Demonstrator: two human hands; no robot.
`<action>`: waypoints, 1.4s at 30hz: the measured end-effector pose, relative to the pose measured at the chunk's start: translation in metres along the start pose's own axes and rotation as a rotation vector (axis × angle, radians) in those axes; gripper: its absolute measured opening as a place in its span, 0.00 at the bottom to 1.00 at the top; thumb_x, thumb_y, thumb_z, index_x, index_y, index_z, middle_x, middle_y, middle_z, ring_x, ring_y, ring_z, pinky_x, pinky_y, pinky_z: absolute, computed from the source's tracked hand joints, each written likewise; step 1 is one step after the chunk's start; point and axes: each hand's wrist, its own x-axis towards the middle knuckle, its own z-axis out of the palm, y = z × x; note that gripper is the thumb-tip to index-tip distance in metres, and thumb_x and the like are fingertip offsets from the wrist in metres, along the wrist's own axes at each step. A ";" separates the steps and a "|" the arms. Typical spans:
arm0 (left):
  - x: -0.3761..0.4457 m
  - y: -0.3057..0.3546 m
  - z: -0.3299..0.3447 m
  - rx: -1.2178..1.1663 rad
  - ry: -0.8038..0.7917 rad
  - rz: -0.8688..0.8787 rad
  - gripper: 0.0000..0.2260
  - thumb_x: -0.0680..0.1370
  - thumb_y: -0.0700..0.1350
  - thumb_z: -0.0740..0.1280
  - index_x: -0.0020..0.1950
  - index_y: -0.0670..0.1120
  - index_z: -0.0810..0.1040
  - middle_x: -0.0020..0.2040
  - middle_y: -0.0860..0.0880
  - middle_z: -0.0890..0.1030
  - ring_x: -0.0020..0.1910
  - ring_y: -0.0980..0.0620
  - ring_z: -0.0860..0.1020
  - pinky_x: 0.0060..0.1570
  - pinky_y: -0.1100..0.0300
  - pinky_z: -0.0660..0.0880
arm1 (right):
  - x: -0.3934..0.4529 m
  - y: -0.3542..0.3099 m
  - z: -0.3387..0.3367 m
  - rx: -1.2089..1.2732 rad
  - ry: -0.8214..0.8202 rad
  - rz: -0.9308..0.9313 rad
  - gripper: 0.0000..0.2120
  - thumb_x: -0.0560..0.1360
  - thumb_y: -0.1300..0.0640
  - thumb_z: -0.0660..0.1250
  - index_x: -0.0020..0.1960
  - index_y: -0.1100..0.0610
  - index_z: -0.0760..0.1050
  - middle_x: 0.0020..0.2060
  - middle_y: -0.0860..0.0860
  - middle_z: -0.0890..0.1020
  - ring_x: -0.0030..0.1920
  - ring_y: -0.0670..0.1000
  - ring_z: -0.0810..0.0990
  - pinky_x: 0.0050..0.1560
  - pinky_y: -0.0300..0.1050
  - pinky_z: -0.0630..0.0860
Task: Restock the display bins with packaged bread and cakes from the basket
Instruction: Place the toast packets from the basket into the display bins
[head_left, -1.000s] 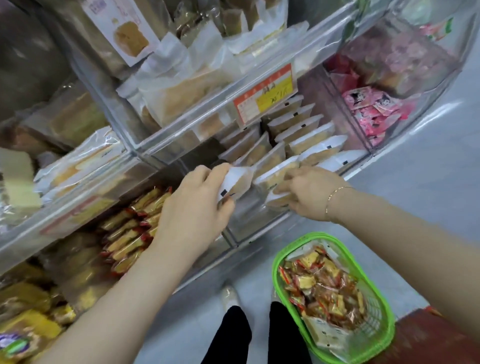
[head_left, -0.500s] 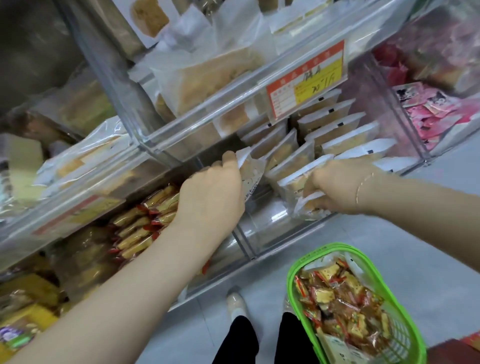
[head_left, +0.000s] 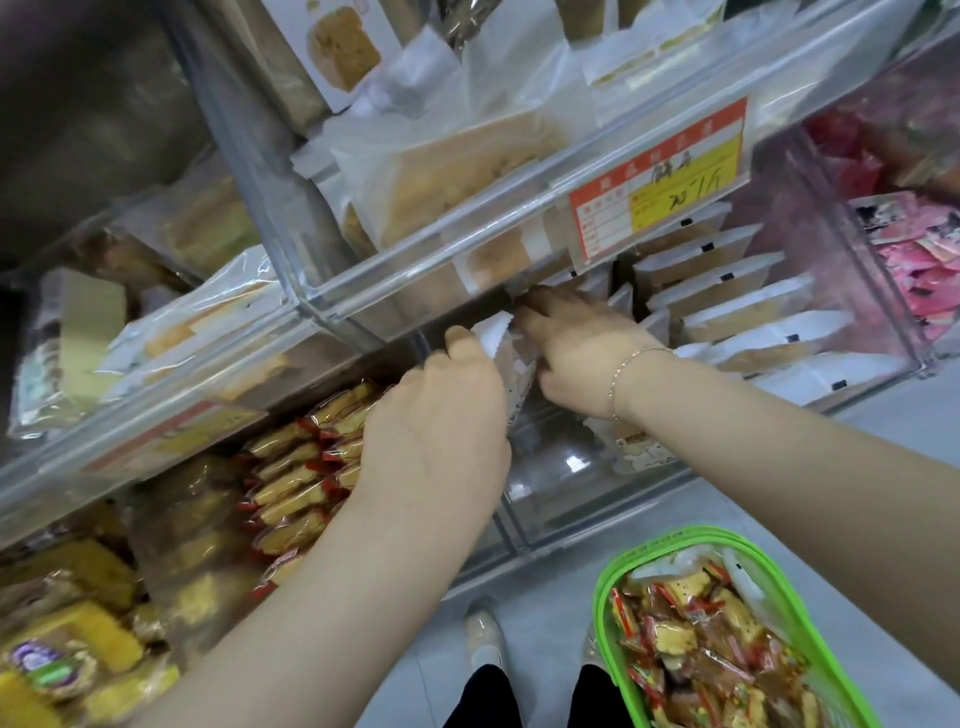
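Clear bin (head_left: 597, 519), both hands — left (head_left: 441, 431), right (head_left: 582, 353) — gripping white-edged packet (head_left: 511, 364)

Hands: two, the left (head_left: 436, 441) and the right (head_left: 576, 358)
Baskets: one, green (head_left: 618, 566), at the lower right
Price tags: one orange-and-yellow (head_left: 660, 192) on the upper bin's front edge (a second, blurred, shows on the left shelf edge)
White-topped cake packs (head_left: 748, 317): about seven in a row in the clear bin, right side
Red-ended snack packs (head_left: 296, 467): roughly ten stacked in the lower left bin
Bracelets: one (head_left: 623, 369)
Shoes: one (head_left: 483, 634)
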 end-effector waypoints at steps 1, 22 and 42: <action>-0.001 0.000 0.000 0.003 -0.008 -0.004 0.29 0.78 0.47 0.64 0.75 0.42 0.55 0.63 0.44 0.75 0.59 0.45 0.77 0.47 0.57 0.72 | 0.000 0.003 0.004 -0.035 -0.004 -0.033 0.26 0.73 0.54 0.62 0.70 0.52 0.63 0.69 0.54 0.66 0.70 0.58 0.62 0.69 0.53 0.61; 0.065 0.030 0.034 0.175 -0.145 0.121 0.26 0.78 0.43 0.64 0.73 0.40 0.59 0.69 0.38 0.68 0.68 0.39 0.67 0.65 0.50 0.65 | -0.024 0.038 0.022 -0.208 0.140 0.051 0.27 0.74 0.48 0.59 0.73 0.49 0.63 0.67 0.55 0.72 0.69 0.57 0.66 0.70 0.49 0.53; 0.120 0.022 0.067 -0.259 -0.142 -0.078 0.14 0.84 0.43 0.52 0.65 0.41 0.71 0.61 0.40 0.76 0.60 0.40 0.74 0.53 0.52 0.69 | -0.003 0.018 0.025 -0.096 0.264 0.172 0.14 0.76 0.54 0.59 0.60 0.57 0.70 0.60 0.55 0.76 0.64 0.55 0.71 0.66 0.49 0.61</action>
